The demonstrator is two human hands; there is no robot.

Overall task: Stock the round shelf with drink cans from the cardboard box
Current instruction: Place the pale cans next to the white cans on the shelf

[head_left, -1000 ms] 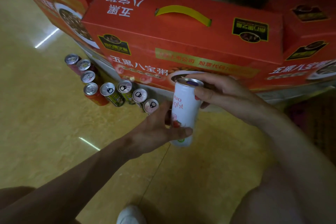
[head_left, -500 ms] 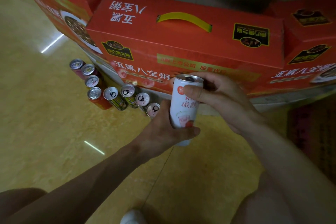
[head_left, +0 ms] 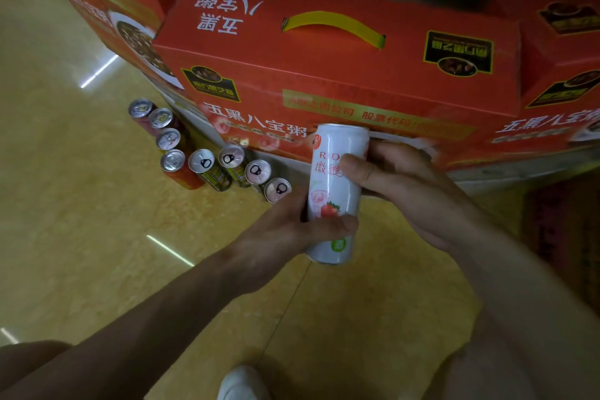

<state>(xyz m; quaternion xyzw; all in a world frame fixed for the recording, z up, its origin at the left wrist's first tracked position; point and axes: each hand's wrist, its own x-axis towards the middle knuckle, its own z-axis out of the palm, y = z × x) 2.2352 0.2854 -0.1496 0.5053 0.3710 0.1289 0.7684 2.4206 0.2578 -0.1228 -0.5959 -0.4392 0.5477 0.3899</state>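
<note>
Hands, left [head_left: 285, 230] and right [head_left: 406, 185], grip white can [head_left: 334, 191].

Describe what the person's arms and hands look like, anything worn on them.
Both forearms are bare to the frame's edge: no sleeves, gloves, watch or bracelets show. The left hand and right hand carry no visible rings. Nails look short and unpainted, though the picture is soft.

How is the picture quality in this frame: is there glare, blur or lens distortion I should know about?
Head view: dim and warm overall. Bright streaks of glare lie on the glossy floor. The wide lens bends the red boxes outward at the edges. The white can reads fairly sharp, held by the left hand and right hand; the box print behind it is smeared.
</note>
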